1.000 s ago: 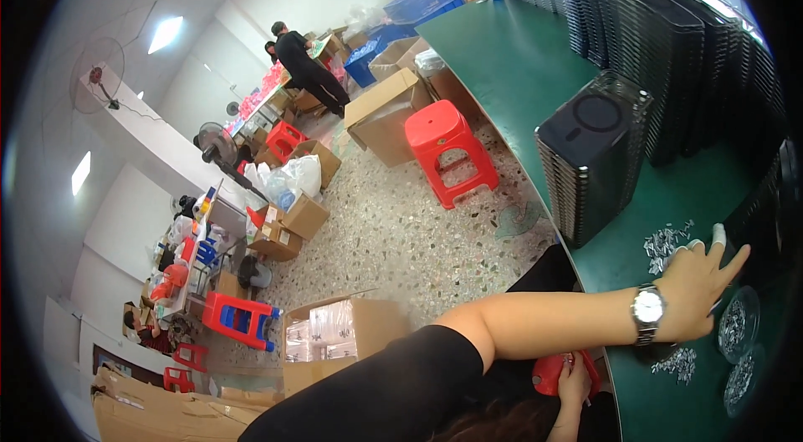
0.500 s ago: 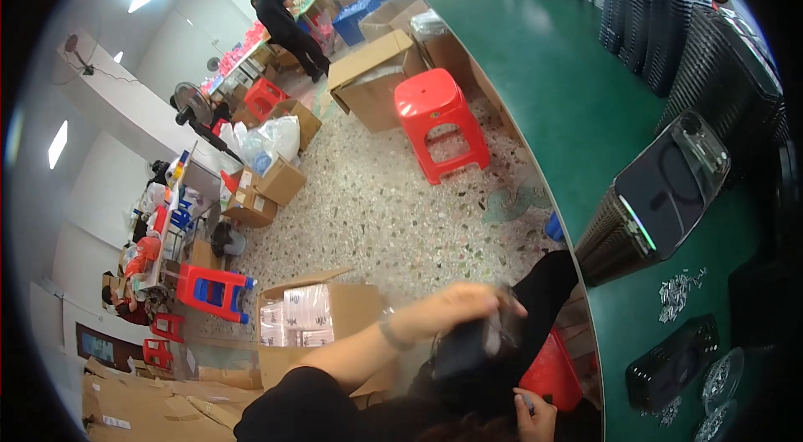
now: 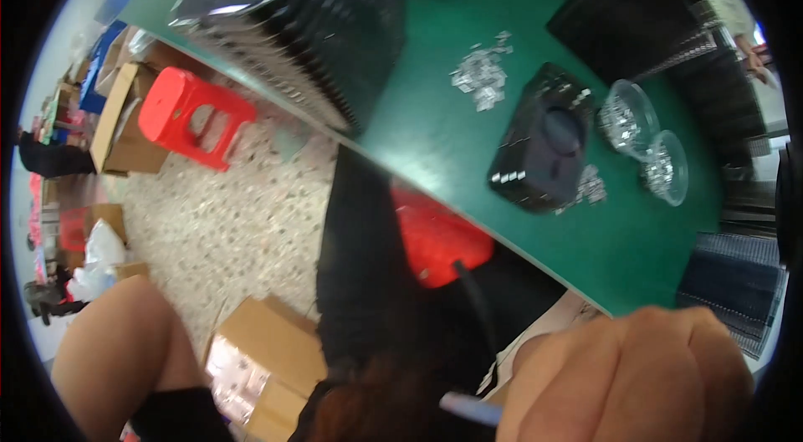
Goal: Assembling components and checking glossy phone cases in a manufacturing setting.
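Note:
My right hand (image 3: 627, 383) is large and close at the lower right, its fingers curled over. A slim pale-blue tip (image 3: 470, 408) shows beside it; what the hand grips is mostly hidden. At the lower left my bent left arm (image 3: 125, 350) comes out of a black sleeve, and the left hand is out of view. On the green table (image 3: 435, 162) lies a dark phone case (image 3: 544, 141) with a ring on its back, perhaps several stacked. Small shiny pieces (image 3: 481, 76) are heaped beside it, with a smaller heap (image 3: 590, 187) on its other side.
Two clear round dishes (image 3: 629, 120) hold silvery pieces. A tall stack of dark cases (image 3: 293, 32) stands at the table's edge, and more stacks (image 3: 644, 15) are at the back right. Left lie a red stool (image 3: 196, 116) and an open carton (image 3: 268, 350). Below is red plastic (image 3: 439, 233).
The view has swung right toward the table. My left hand, blurred with a dark thing at it, has left the picture. My right hand has risen close to the camera.

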Demonstrator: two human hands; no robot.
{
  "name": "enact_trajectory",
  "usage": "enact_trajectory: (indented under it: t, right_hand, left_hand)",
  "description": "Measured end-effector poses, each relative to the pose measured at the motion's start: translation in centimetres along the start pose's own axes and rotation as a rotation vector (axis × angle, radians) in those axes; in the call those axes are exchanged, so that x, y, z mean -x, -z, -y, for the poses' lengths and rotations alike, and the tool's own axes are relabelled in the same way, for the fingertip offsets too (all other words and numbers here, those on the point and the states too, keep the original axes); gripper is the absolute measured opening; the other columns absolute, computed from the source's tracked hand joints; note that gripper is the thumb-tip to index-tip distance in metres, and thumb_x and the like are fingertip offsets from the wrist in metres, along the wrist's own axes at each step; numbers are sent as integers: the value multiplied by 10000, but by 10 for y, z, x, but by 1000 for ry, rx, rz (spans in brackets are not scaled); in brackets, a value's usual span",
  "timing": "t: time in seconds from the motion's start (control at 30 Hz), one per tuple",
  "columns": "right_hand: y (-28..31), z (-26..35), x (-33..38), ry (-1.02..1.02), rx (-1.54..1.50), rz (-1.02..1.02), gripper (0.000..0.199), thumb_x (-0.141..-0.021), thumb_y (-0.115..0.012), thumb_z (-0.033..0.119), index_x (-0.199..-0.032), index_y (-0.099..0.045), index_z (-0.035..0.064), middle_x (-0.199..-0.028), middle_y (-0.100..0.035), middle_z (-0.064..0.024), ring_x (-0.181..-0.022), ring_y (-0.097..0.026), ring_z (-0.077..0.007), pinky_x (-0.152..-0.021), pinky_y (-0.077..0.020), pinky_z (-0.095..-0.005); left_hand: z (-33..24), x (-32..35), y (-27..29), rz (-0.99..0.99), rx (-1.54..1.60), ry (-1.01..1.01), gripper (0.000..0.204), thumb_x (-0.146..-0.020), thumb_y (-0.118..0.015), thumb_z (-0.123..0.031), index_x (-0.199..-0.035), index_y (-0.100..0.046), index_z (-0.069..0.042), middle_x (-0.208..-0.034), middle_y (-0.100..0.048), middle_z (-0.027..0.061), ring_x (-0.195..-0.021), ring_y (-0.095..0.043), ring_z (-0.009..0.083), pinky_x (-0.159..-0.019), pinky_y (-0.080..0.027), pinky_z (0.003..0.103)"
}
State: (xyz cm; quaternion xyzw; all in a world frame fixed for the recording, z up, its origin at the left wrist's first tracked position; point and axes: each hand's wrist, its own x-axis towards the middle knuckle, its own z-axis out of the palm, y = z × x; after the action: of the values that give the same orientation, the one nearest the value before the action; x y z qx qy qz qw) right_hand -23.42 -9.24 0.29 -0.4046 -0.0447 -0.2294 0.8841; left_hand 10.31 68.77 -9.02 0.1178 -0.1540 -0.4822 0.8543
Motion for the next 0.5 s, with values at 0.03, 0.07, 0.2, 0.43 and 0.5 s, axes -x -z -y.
enact_trajectory:
  t: [0.03, 0.07, 0.2, 0.43, 0.5]
  right_hand:
    - [2, -1, -12, 2, 21, -15, 355, -1068, -561, 348, -1240, -602, 40, -952, -697, -216, -726, -700, -251, -621, -591, -389]
    - [4, -26, -31, 0, 35, -27, 353, -1067, -564, 348, -1230, -603, 38, -946, -696, -216, -727, -700, -253, -620, -590, -389]
    - [-12, -40, -59, 11, 87, -74, 345, -1060, -574, 346, -1191, -609, 29, -924, -693, -216, -730, -699, -260, -617, -587, -392]
    - [32, -30, -31, 146, 64, -114, 338, -1049, -592, 343, -1122, -619, 14, -886, -688, -216, -734, -698, -272, -613, -582, -395]
    - [50, -16, 7, 140, 58, -120, 338, -1046, -597, 342, -1103, -621, 9, -875, -686, -216, -735, -697, -275, -612, -581, -397]
  left_hand:
    - [12, -12, 10, -2, -12, 16, 448, -1084, -452, -394, -1114, -634, 14, -800, -662, 176, -660, -671, 265, -548, -542, 362]
    - [25, -24, 15, -8, -30, 28, 442, -1084, -452, -390, -1109, -633, 12, -801, -659, 173, -663, -669, 263, -551, -540, 360]
    - [22, -61, 15, -18, -116, 84, 417, -1083, -454, -374, -1090, -628, 4, -804, -649, 160, -678, -660, 256, -563, -532, 351]
    - [163, -293, -35, 29, -408, 198, 380, -1081, -456, -350, -1060, -620, -8, -810, -634, 140, -701, -647, 245, -581, -520, 339]
    - [214, -354, -47, 12, -487, 203, 367, -1080, -457, -341, -1049, -618, -13, -812, -628, 133, -709, -642, 241, -588, -516, 334]
